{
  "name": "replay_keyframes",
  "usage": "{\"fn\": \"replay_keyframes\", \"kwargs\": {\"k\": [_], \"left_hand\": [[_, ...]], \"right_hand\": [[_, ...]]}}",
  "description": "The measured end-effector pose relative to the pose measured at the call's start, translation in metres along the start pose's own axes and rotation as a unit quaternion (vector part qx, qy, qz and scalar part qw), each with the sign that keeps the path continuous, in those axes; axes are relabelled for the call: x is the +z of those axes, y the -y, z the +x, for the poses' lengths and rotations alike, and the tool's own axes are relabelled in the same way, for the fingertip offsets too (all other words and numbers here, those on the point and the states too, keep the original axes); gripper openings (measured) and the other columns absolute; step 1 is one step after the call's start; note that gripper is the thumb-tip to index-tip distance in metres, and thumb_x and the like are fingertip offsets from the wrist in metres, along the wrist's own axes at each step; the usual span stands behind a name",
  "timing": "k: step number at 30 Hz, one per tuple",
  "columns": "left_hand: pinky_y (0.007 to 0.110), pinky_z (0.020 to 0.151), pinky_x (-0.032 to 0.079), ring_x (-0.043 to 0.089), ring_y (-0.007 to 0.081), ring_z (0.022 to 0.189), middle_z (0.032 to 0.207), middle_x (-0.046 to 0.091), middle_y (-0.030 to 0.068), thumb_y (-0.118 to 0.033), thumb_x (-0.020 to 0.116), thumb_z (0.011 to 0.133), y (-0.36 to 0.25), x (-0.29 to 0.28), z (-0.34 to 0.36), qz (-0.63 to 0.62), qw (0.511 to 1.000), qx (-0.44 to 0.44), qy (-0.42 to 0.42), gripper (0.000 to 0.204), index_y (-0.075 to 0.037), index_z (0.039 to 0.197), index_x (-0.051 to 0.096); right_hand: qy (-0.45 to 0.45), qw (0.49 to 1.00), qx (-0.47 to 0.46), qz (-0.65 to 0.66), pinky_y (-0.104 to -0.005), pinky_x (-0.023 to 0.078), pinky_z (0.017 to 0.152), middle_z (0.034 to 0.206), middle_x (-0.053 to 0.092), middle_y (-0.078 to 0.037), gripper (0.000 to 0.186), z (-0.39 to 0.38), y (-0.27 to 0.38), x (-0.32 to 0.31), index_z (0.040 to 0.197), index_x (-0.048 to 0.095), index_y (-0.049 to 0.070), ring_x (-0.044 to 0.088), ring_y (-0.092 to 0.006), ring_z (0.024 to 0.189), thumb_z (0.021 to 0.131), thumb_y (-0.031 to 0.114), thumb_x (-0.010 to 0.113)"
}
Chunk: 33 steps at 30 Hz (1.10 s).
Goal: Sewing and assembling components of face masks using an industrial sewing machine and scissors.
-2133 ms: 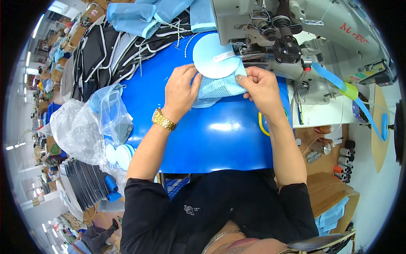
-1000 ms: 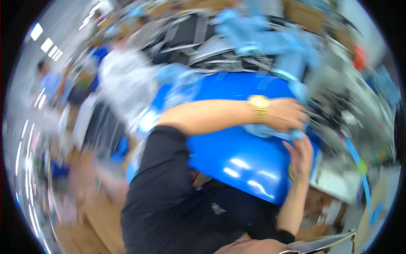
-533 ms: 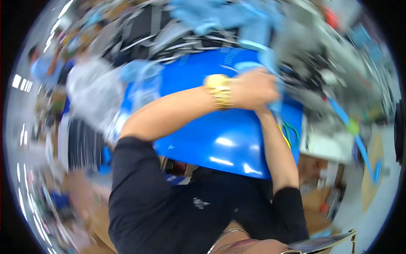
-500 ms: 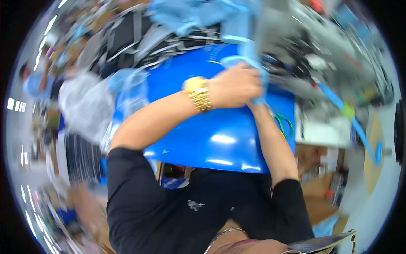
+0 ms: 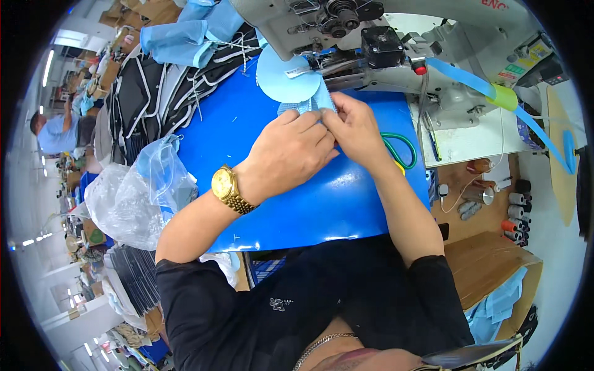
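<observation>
A light blue round piece (image 5: 284,77) with a white label lies beside the sewing machine's metal head (image 5: 334,25), over a light blue mesh piece (image 5: 322,96). My left hand (image 5: 291,148), wearing a gold watch, has its fingers curled at the mesh's lower edge, meeting my right hand's fingertips. My right hand (image 5: 352,130) pinches the mesh at its lower right. Part of the mesh is hidden under my fingers. Both hands are over a blue work surface (image 5: 284,216).
Black and grey pieces (image 5: 139,99) and blue mesh pieces (image 5: 185,43) lie upper left, with plastic bags (image 5: 127,204) below. Green-handled scissors (image 5: 402,151) lie right of my hands. Thread cones (image 5: 516,213) and a cardboard box (image 5: 482,266) are at right. A co-worker (image 5: 55,133) is far left.
Since the oldest frame, my left hand has moved rightward and down to join my right hand beneath the round piece. The blurred middle frames show my left forearm swung further across the surface.
</observation>
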<state>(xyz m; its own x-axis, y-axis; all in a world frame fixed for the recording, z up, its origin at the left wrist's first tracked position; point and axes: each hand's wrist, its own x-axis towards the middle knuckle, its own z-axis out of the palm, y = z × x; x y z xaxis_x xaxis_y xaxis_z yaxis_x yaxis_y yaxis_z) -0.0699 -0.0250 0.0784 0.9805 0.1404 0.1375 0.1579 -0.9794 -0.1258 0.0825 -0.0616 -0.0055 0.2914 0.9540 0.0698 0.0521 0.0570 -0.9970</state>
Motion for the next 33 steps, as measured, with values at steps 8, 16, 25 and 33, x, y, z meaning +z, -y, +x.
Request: {"fn": "replay_keyframes", "kwargs": {"k": [8,16,25,33], "left_hand": [[0.035,0.078,0.043,0.058,0.0219,0.094,0.107,0.063,0.0031,-0.015,0.071,0.076,0.028,-0.002,0.014,0.123,0.969,-0.138,-0.166,0.028,-0.009,0.102,0.063],[0.035,0.079,0.039,0.058,0.0193,0.091,0.098,0.065,-0.0025,-0.015,0.069,0.076,0.037,-0.005,0.015,0.138,0.966,-0.128,-0.178,0.025,-0.014,0.100,0.065],[0.034,0.075,0.043,0.058,0.0185,0.086,0.090,0.065,-0.0004,-0.011,0.063,0.072,0.055,0.009,0.011,0.057,0.976,-0.078,-0.194,0.023,-0.010,0.095,0.068],[0.034,0.072,0.043,0.059,0.0214,0.085,0.088,0.064,0.0022,-0.008,0.066,0.074,0.046,0.020,0.013,0.028,0.971,-0.112,-0.210,0.022,-0.009,0.096,0.066]], "right_hand": [[0.074,0.988,0.057,0.123,-0.0210,0.043,0.047,0.073,0.057,0.002,0.025,-0.005,0.014,-0.005,0.108,0.063,0.001,0.050,-0.0025,0.057,0.085,0.009,0.061],[0.067,0.993,0.007,0.094,-0.0204,0.033,0.047,0.068,0.058,0.002,0.022,0.008,0.006,0.002,0.100,0.065,0.000,0.044,-0.0024,0.054,0.084,0.014,0.070],[0.072,0.983,0.057,0.157,-0.0204,0.042,0.047,0.073,0.063,0.001,0.021,0.004,0.025,-0.001,0.103,0.065,-0.001,0.053,-0.0033,0.058,0.086,0.011,0.066],[0.074,0.989,0.054,0.117,-0.0203,0.047,0.049,0.073,0.063,0.001,0.022,0.005,0.020,-0.002,0.104,0.065,0.000,0.056,-0.0037,0.061,0.087,0.013,0.065]]}}
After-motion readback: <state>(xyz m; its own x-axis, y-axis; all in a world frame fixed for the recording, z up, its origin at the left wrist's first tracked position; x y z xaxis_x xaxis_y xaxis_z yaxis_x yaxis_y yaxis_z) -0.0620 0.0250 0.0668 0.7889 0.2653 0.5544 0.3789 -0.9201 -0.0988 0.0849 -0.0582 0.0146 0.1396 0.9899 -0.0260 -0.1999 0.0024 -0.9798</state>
